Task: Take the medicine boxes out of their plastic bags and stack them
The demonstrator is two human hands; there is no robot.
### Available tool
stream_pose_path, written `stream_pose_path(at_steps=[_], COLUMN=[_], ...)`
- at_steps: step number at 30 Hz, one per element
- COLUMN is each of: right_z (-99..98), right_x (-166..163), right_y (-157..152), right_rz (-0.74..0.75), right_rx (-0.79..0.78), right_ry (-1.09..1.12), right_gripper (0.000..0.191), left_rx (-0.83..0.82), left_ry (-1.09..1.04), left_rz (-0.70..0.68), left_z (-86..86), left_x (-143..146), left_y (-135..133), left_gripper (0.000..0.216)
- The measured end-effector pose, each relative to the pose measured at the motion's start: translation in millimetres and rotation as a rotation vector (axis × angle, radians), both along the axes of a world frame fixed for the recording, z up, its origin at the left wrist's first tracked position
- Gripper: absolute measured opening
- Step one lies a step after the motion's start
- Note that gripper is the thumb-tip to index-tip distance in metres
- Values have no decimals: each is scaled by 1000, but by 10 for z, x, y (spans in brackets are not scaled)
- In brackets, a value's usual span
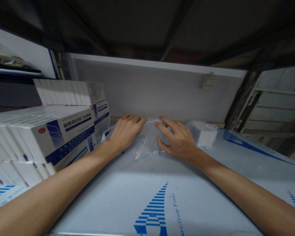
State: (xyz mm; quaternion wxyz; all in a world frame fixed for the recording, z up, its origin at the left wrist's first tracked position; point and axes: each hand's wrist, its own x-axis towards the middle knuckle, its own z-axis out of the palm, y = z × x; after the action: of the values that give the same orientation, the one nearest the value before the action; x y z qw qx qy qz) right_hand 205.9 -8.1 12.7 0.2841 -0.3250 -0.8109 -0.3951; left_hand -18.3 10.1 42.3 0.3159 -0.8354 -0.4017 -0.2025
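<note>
Both my arms reach forward over a large white carton (142, 193) with blue print. My left hand (125, 131) has its fingers curled on the left edge of a clear plastic-wrapped bundle (148, 139) that lies on the carton. My right hand (177, 139) rests on the bundle's right side with the fingers stretched and the thumb tucked under the wrap. White boxes with blue marks show through the plastic. A second small wrapped pack (203, 132) lies just right of my right hand.
Stacks of white medicine boxes (51, 131) with blue labels stand at the left, close to my left forearm. A pale wall (149, 91) with a switch (208, 81) closes the back. A dark shelf underside hangs overhead. Metal racking (272, 108) stands at the right.
</note>
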Motion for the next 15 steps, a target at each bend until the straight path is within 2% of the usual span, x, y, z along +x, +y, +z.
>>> stream_pose_path(at_steps=[5,9,13,15], right_z=[-38,-13,39,50], right_x=[-51,-52,-45,-30], right_y=[-27,-15,-25,-28], right_rz=[124,165,177,151], right_rx=[46,-5,-106,-146], right_ry=[-144,-299,-350,-304], right_gripper=[42,45,24,24], left_rx=[4,32,83,93], left_ry=[-5,-1,-21,-23], left_rz=[-70,-61,-46,-40], left_z=[-35,-76,-83,-73], left_x=[73,91,93,96], left_y=[-69,-74,-84,-99], left_gripper=[12,5,4,4])
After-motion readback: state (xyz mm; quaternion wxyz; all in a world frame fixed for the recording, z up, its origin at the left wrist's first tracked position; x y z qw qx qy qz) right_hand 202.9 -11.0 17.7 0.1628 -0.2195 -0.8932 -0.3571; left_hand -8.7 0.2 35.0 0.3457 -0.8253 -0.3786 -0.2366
